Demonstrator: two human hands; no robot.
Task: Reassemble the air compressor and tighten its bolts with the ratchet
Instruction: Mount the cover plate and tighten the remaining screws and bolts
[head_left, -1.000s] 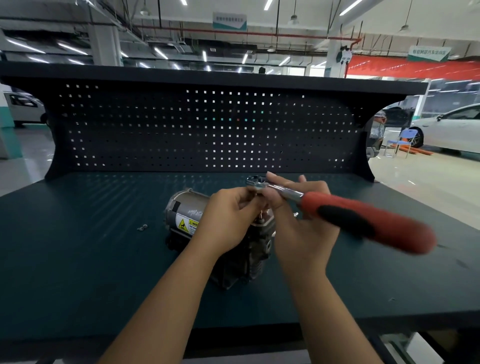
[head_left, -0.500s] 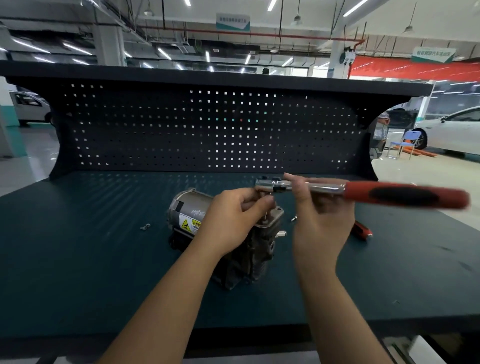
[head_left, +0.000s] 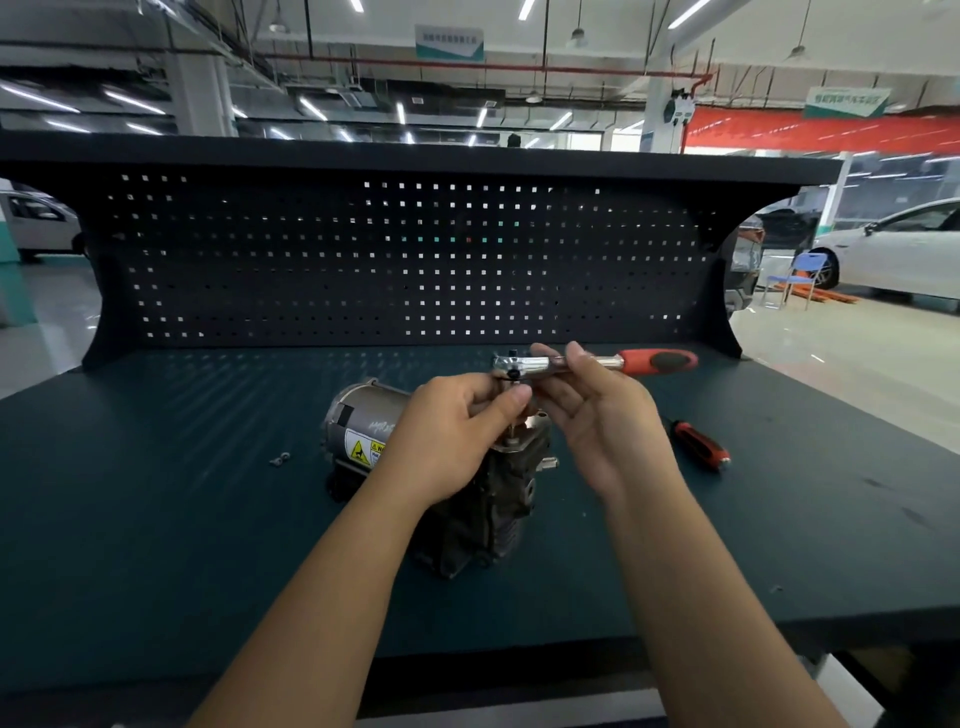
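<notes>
Head view: right fingers (head_left: 576, 356) around ratchet (head_left: 605, 361) shank, left fingers (head_left: 511, 406) at its head.

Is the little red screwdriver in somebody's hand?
No, the screwdriver lies alone on the bench, off to the right of the right hand.

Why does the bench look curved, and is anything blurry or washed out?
Head view: the wide-angle lens bows the pegboard and workbench edges; the ratchet, left hand and right hand are sharp, without motion blur; the pegboard is backlit and dark, the floor beyond at right washed out.
</notes>
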